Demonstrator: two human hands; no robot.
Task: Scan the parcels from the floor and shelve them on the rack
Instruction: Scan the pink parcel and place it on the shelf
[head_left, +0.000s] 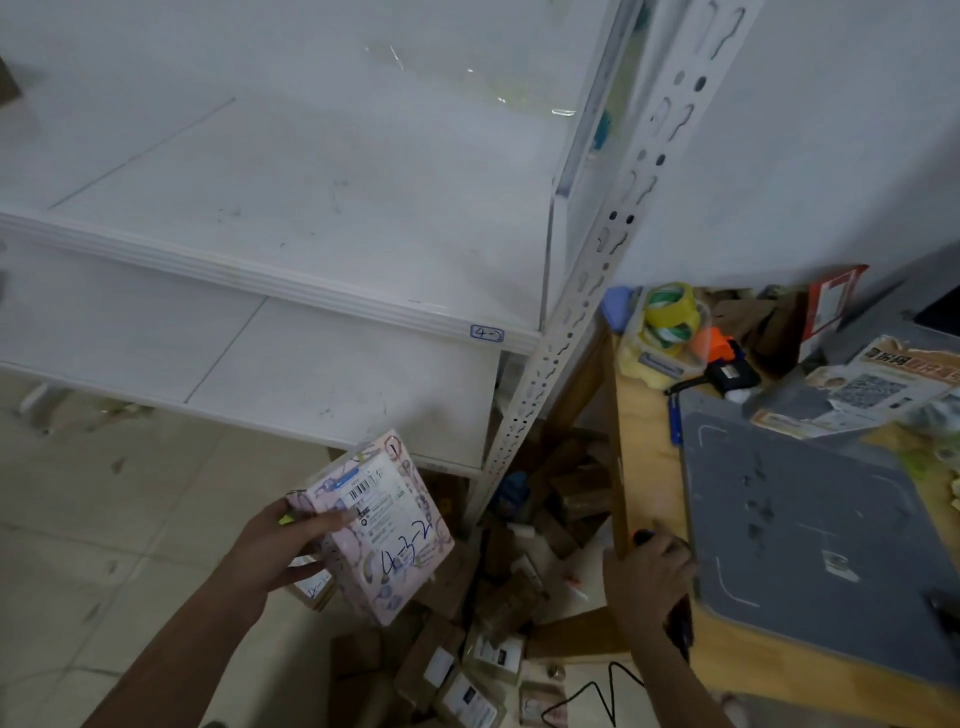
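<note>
The left hand (291, 551) is grasping a pink patterned cardboard parcel (379, 525) by its near left edge, the thumb lying across the white shipping label and the fingers curling underneath. Most of the box is sticking out up and to the right of the grip. The parcel is hanging tilted in the air, label side up with "4-3-2" handwritten in blue. It is sitting over the beige tiled floor (104, 519), just in front of the front edge of the lowest shelf of the white metal rack (291, 280). A second small box is peeking out beneath the same palm, though how it is being held cannot be told. A small blue-bordered tag reading "4-2" (487, 333) is sitting at the right end of the middle shelf's front lip, beside the perforated white upright post (571, 332). The right hand (649, 577) is resting against the left edge of the light wooden tabletop (644, 467), clenched around a dark slim object (645, 536) whose kind cannot be told. A grey mat (810, 545) is covering the tabletop just right of that hand, with yellow tape rolls (670, 306) standing at the far left corner. A heap of brown cardboard parcels (467, 649) is lying on the floor between the rack and the table.
</note>
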